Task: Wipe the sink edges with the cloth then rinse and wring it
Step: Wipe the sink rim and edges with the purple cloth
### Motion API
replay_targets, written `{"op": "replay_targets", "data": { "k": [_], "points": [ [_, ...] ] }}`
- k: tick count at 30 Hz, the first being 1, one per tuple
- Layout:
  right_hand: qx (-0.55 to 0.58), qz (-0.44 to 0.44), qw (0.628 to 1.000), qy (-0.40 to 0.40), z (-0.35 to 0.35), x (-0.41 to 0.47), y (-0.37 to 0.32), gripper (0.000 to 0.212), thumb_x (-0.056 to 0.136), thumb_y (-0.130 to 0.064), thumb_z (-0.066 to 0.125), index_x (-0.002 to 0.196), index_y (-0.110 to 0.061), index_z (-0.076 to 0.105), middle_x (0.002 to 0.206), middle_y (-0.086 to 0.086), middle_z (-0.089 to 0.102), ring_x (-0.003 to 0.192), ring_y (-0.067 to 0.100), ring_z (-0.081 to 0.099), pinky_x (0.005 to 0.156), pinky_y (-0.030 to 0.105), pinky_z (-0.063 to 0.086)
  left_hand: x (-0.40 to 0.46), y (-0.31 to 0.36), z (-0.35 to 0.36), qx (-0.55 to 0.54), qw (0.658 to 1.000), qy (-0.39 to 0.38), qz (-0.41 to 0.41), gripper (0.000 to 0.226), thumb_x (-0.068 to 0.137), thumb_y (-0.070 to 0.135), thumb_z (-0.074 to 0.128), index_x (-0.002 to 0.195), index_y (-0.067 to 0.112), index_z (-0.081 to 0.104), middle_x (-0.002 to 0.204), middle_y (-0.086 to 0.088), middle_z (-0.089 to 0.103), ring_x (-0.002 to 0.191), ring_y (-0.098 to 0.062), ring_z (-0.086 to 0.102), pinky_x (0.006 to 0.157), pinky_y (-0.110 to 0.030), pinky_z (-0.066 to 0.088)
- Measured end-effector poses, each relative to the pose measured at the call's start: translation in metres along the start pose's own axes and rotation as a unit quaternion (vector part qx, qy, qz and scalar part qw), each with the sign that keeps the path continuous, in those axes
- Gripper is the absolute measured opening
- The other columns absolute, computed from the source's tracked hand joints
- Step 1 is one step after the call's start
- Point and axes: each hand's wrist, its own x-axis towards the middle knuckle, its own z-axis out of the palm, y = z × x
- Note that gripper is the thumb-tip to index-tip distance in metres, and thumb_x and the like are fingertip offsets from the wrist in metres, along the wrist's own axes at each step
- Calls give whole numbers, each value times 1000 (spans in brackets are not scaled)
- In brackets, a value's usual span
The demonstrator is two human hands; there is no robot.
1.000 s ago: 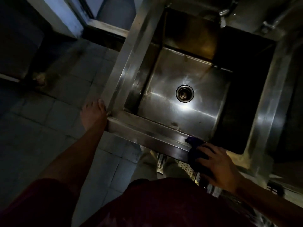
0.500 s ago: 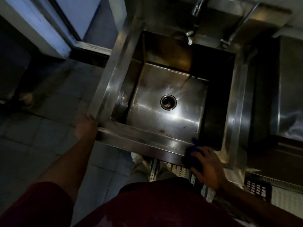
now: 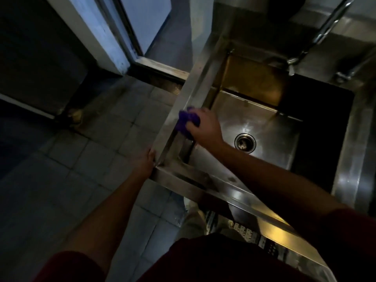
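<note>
A deep steel sink [image 3: 240, 192] fills the right half of the view, with a round drain [image 3: 244, 143] in its floor. My right hand [image 3: 205, 127] grips a bunched purple cloth [image 3: 186, 121] and holds it against the sink's left edge [image 3: 189, 98], about midway along. My left hand [image 3: 145, 161] rests on the outside of the sink's near-left corner, fingers lying against the steel. A tap [image 3: 293, 64] hangs over the back of the basin.
Grey floor tiles [image 3: 81, 159] spread to the left of the sink. A pale door frame [image 3: 105, 37] and threshold [image 3: 162, 68] stand at the upper left. A steel pipe [image 3: 325, 27] runs diagonally behind the tap. The sink's right side lies in deep shadow.
My right hand has carried the cloth from the front-right part of the rim across to the left edge. The left hand stays at the near-left corner. The camera has shifted.
</note>
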Motion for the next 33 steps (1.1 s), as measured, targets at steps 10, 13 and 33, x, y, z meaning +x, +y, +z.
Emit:
{"op": "replay_targets", "data": {
  "k": [10, 13, 33],
  "points": [
    [-188, -5, 982, -26, 55, 51, 3, 55, 91, -49, 54, 142, -32, 45, 153, 4, 38, 138, 35, 33, 106, 47, 36, 15, -17, -6, -27, 995, -61, 67, 44, 109, 33, 33, 149, 20, 44, 147, -9, 50, 132, -26, 50, 107, -25, 32],
    [-226, -62, 968, -89, 65, 3, 1, 59, 84, -52, 61, 139, -35, 47, 152, 4, 39, 135, 36, 36, 103, 50, 41, 18, -19, -5, -35, 996, -66, 56, 43, 108, 30, 35, 148, 18, 44, 148, -10, 49, 133, -26, 48, 102, -20, 29],
    [150, 89, 984, 14, -103, -88, 3, 35, 89, -25, 48, 117, -22, 69, 100, -17, 69, 92, -9, 61, 83, 14, 45, -57, 150, 22, -367, 881, -297, -37, 44, 87, 53, 58, 114, 19, 65, 105, -12, 73, 87, -27, 72, 72, -40, 56]
  ]
}}
